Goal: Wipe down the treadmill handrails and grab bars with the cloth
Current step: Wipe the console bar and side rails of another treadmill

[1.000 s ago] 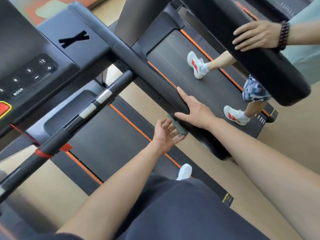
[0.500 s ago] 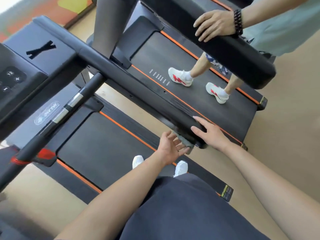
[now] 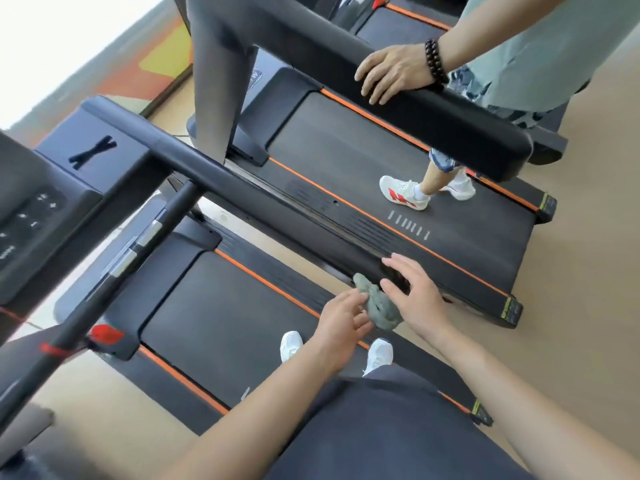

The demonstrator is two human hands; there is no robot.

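Observation:
A black padded handrail [image 3: 270, 199] runs from the console down to the right. A crumpled grey-green cloth [image 3: 379, 306] hangs at its near end, bunched between my two hands. My left hand [image 3: 341, 322] reaches up from below with relaxed fingers touching the cloth's left side. My right hand [image 3: 417, 296] lies over the rail's end with fingers spread and straight, its thumb beside the cloth. Which hand bears the cloth's weight is unclear. A thinner grab bar [image 3: 149, 233] with silver sensor plates slants at the left.
The console [image 3: 38, 209] with buttons sits at the far left, and a red clip [image 3: 104, 334] hangs by the grab bar. My white shoes [image 3: 379, 353] stand on the belt. Another person walks on the neighbouring treadmill [image 3: 433, 216], one hand [image 3: 394, 74] on its rail.
Both hands have slid down the handrail to its near end. The cloth, earlier tucked under the rail, now hangs in plain sight between them. The view has swung left.

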